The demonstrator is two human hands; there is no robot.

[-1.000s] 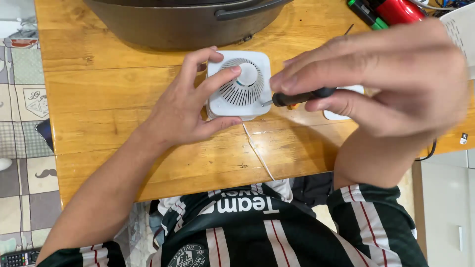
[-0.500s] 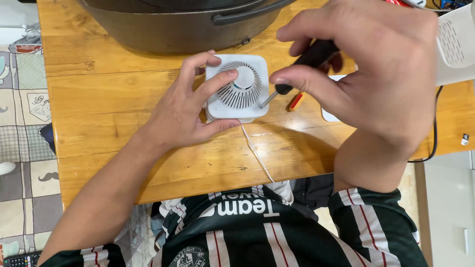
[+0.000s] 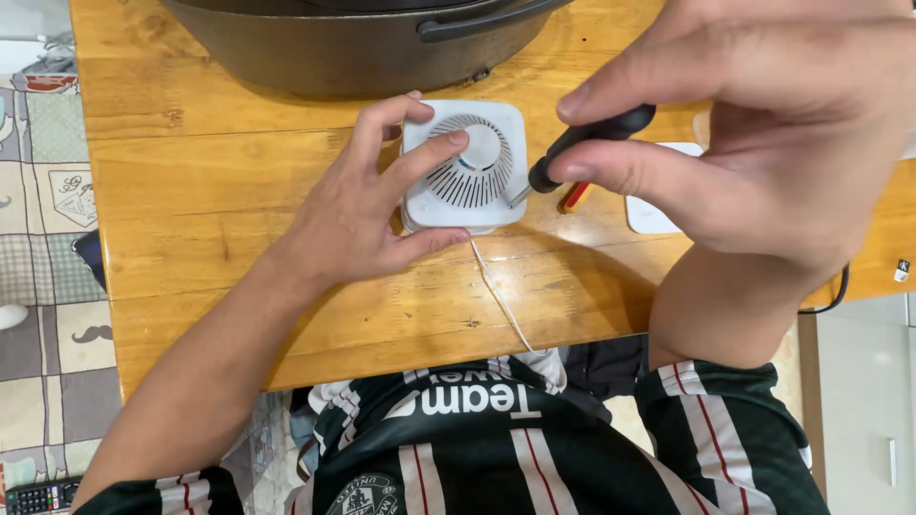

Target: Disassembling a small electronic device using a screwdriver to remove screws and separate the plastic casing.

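White vented device [image 3: 465, 164] lies flat on the wooden table [image 3: 239, 210], just before a dark pot [image 3: 353, 43]. Half a second ago the screwdriver [image 3: 582, 143] stood steeper and higher; now it lies flatter, its tip touching the device's right lower corner. The right hand [image 3: 763, 114] clenches its grip on the black handle. The left hand [image 3: 367, 205] lies spread on the device, fingers pressing its grille and edges. A thin white cord [image 3: 501, 296] runs off the near edge; a white plate [image 3: 658, 210] lies partly hidden under the right hand.
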